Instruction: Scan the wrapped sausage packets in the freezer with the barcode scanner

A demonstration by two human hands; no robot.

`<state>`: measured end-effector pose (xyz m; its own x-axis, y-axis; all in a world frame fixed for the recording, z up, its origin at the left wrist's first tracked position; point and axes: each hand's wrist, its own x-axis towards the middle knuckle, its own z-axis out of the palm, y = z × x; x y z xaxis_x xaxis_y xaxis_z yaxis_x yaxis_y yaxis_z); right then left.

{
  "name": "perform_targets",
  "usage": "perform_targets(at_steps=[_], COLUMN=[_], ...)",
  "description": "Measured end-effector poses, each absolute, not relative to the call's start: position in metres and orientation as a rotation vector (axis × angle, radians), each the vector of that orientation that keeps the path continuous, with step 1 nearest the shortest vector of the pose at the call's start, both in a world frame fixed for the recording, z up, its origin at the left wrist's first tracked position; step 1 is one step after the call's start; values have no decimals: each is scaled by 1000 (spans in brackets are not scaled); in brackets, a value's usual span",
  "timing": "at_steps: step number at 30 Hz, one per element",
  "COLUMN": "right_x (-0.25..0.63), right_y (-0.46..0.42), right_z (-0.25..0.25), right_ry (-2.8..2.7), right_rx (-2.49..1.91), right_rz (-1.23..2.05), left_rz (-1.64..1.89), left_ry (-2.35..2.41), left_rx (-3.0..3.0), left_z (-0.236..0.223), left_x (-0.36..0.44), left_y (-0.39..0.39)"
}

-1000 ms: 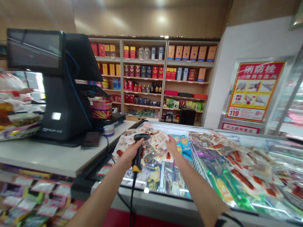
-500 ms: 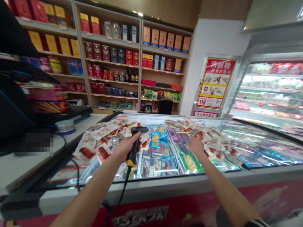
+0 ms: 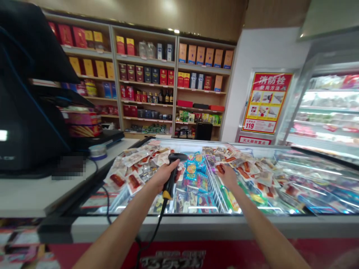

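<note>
My left hand [image 3: 163, 176] is wrapped round the handle of a black and yellow barcode scanner [image 3: 170, 182], its head pointing away over the chest freezer [image 3: 190, 224]. A cable hangs from the scanner's base. My right hand [image 3: 229, 178] is closed at the near edge of the right-hand heap of packets [image 3: 246, 166], with a reddish-brown sausage packet [image 3: 220, 169] at its fingertips. Part of that packet is hidden by the hand. To the left of the scanner lies another heap of clear vacuum packs [image 3: 134, 164] holding reddish-brown meat.
A white wire divider [image 3: 214, 186] splits the freezer, with blue ice-cream packets [image 3: 192, 170] beside it. At left, a checkout terminal [image 3: 25, 93] and a roll of tape [image 3: 97, 152] stand on the counter [image 3: 25, 194]. Shelves of boxes [image 3: 147, 74] line the back wall.
The view has swung right, then slightly back left. My right hand has moved from the left heap across to the right one. My left hand keeps hold of the barcode scanner.
</note>
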<state>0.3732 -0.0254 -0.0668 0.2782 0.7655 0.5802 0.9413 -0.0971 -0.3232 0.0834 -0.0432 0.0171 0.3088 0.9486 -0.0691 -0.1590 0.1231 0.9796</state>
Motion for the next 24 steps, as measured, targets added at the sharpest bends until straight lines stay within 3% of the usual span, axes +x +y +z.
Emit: perform_targets(at_steps=[10,24], right_x=[260,234], right_y=[38,61], right_z=[-60,-62], right_ry=[-1598,-1607], right_rx=[-1609,-1482], right_rz=[-87,-15], left_rz=[1061,1019], left_ry=[929,869], left_rx=[1138,1174], left_z=[15,15], left_x=[37,27], left_y=[-41,-46])
